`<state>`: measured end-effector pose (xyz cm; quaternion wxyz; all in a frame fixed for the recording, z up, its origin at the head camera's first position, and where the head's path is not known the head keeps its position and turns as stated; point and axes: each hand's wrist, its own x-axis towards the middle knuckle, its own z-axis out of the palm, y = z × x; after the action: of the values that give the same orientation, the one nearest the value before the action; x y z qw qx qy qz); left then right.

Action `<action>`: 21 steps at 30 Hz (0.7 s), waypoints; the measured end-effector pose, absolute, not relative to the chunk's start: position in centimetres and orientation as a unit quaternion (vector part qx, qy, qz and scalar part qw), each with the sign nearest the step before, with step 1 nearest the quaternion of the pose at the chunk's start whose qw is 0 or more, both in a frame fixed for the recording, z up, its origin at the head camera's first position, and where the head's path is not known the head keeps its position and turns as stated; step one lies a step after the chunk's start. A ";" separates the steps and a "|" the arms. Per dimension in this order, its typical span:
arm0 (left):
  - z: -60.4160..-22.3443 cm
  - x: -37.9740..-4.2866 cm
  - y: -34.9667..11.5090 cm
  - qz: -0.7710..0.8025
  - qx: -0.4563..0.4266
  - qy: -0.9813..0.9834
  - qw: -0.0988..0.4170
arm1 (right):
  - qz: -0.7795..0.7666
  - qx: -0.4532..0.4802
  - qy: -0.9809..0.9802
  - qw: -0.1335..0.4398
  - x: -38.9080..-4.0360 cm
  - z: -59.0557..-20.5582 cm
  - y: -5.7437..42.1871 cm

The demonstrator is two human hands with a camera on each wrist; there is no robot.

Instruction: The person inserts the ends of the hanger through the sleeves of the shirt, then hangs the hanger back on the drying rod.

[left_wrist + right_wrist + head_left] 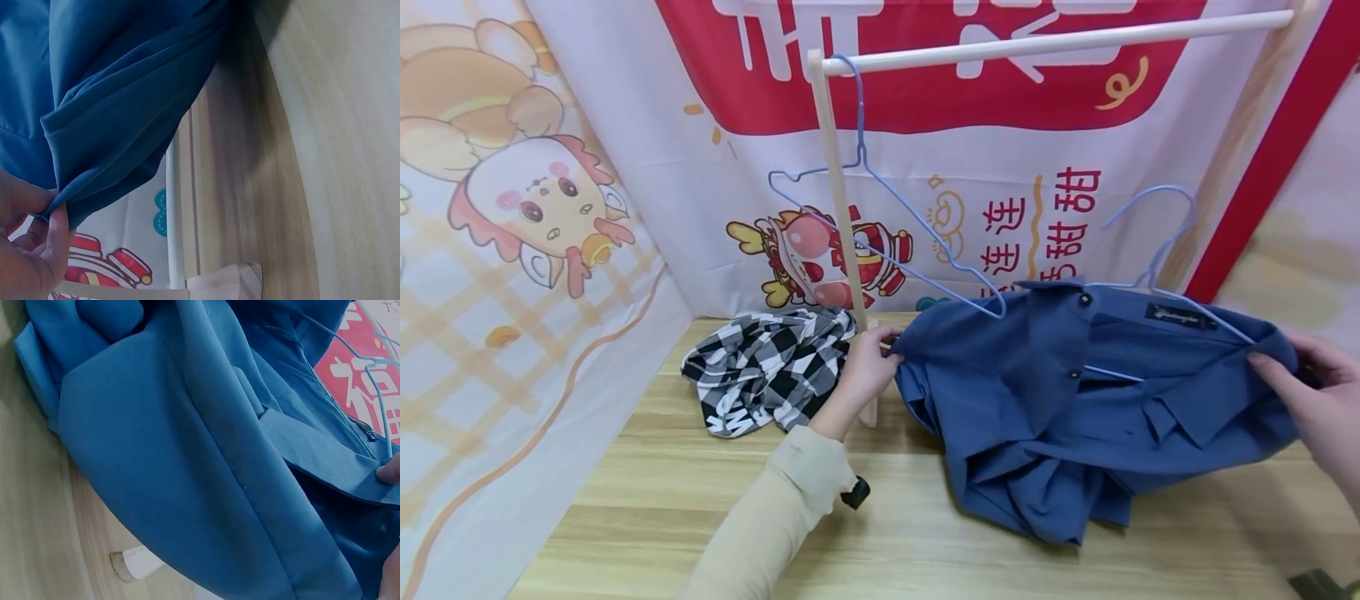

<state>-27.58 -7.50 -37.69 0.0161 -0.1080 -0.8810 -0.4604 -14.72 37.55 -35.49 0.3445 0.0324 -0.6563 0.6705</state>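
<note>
A dark blue button shirt (1000, 367) is stretched between my two hands above the wooden table, its lower part bunched and hanging. My left hand (871, 362) pinches the shirt's left edge; in the left wrist view, fingers and thumb hold a fold of the cloth. At the other end my right hand (1318, 379) grips the shirt, thumb on the front. A light blue wire hanger (1167, 242) lies partly inside the shirt, its hook rising above the neckline near the label. Cloth hides part of the hanger. The right wrist view shows the shirt (162, 469) up close.
A wooden rack with a white bar (1060, 43) stands behind. Another blue hanger (917, 221) hangs from its left end, its lower corner overlapping the shirt in view. Beside the left post (838, 192) lies a crumpled black-and-white checked garment (767, 367) on the table (700, 492). Printed cloth backs everything.
</note>
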 end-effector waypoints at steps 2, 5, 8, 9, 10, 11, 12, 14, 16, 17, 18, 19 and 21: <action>-37.8 -27.7 -7.4 -0.458 -0.106 -0.883 0.008 | 0.658 0.023 -0.667 0.350 -14.8 -35.4 37.4; -37.7 -27.1 -6.9 -0.449 -0.131 -0.884 0.006 | 0.632 0.004 -0.688 0.357 -14.8 -35.2 37.3; -37.3 -25.8 -6.1 -0.418 -0.168 -0.892 0.044 | 0.602 -0.014 -0.710 0.364 -14.8 -35.0 37.2; -37.1 -25.4 -5.7 -0.404 -0.176 -0.895 0.064 | 0.586 -0.018 -0.722 0.366 -14.8 -35.0 37.1; -36.8 -25.0 -5.4 -0.392 -0.183 -0.898 0.083 | 0.568 -0.021 -0.736 0.367 -14.8 -35.0 36.9; -36.6 -24.5 -5.0 -0.380 -0.189 -0.899 0.105 | 0.549 -0.022 -0.751 0.366 -14.8 -35.0 36.8; -36.4 -24.1 -4.7 -0.371 -0.196 -0.899 0.124 | 0.533 -0.021 -0.763 0.364 -14.8 -35.0 36.6; -35.9 -23.4 -4.0 -0.376 -0.220 -0.888 0.145 | 0.493 -0.016 -0.792 0.360 -14.7 -35.0 36.3; -35.6 -22.7 -3.2 -0.396 -0.246 -0.874 0.134 | 0.471 -0.015 -0.809 0.352 -14.6 -35.1 36.0; -35.5 -22.3 -2.8 -0.408 -0.258 -0.868 0.115 | 0.464 -0.016 -0.814 0.349 -14.6 -35.1 35.9; -35.3 -22.0 -2.3 -0.422 -0.268 -0.861 0.092 | 0.459 -0.017 -0.816 0.350 -14.6 -35.2 35.8; -35.2 -21.7 -1.7 -0.434 -0.273 -0.856 0.065 | 0.455 -0.019 -0.819 0.350 -14.6 -35.3 35.7; -35.0 -21.3 -0.4 -0.450 -0.270 -0.851 0.016 | 0.461 -0.021 -0.816 0.348 -14.6 -35.4 35.6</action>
<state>-21.28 -0.43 -35.02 0.0164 -0.2704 -0.8509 -0.4501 -14.62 35.57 -35.40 0.3478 -0.0206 -0.8164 0.4606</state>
